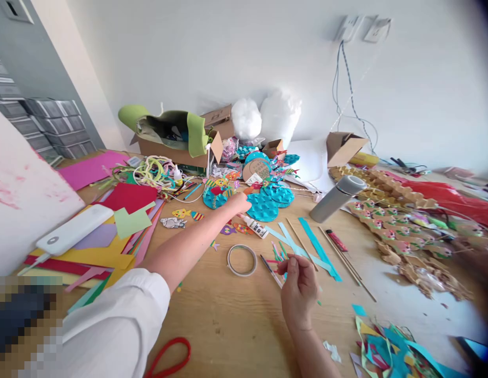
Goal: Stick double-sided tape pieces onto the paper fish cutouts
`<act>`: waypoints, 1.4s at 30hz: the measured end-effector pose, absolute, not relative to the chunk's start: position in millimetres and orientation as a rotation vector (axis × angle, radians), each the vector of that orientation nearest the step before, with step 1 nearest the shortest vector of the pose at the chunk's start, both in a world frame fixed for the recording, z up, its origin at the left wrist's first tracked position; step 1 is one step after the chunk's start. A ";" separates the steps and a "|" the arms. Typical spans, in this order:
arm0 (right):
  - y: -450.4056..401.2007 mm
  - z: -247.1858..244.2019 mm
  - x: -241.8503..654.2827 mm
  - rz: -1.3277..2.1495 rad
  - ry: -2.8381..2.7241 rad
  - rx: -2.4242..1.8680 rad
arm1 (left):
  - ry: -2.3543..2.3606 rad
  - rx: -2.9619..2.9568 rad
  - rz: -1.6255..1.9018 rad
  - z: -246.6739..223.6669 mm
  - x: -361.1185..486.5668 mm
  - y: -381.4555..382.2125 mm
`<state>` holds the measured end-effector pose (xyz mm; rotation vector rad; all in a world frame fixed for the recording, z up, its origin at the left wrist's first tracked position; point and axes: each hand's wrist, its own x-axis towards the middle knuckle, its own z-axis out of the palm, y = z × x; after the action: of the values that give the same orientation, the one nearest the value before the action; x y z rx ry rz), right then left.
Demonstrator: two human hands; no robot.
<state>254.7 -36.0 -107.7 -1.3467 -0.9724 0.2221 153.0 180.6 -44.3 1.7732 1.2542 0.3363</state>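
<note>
My left hand (236, 205) reaches far across the table to the edge of a blue textured paper disc (263, 208). Its fingers look closed; what they hold, if anything, is hidden. Just below it lies a small white glue bottle (256, 227). Colourful paper fish (181, 213) are scattered left of that hand. Nearer to me, my right hand (299, 289) hovers with curled fingers, thumb against the fingertips; anything in the pinch is too small to make out. Thin coloured strips (281, 250) and a pen (271, 270) lie just beyond it. A roll of tape (242, 261) rests left of the pen.
A grey thermos (338, 198) stands at the right, near wooden sticks (342, 257) and a blue strip (318, 247). Coloured paper sheets (126, 202) pile up at left. Red-handled scissors (171, 357) lie near the front edge, paper scraps (397, 346) at front right. Cardboard boxes (173, 156) stand behind.
</note>
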 end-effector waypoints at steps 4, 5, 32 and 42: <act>-36.2 -101.9 255.5 0.137 -1.251 -1.419 | 1.087 1.737 0.267 -16.5 113.1 149.8; -36.6 -98.4 255.4 0.130 -1.358 -1.443 | 1.061 1.728 0.263 -8.6 99.4 142.2; -79.7 -101.5 237.8 0.368 -2.548 -1.656 | 1.231 2.417 -0.033 -35.8 -35.6 -86.3; -75.6 -102.5 214.0 0.013 -2.638 -1.553 | 1.177 2.463 -0.169 -56.6 -43.3 -105.3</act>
<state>214.0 -75.6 -102.5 -1.5532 -2.6378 0.0128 -43.3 -105.3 -56.6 2.4625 1.1772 -0.1691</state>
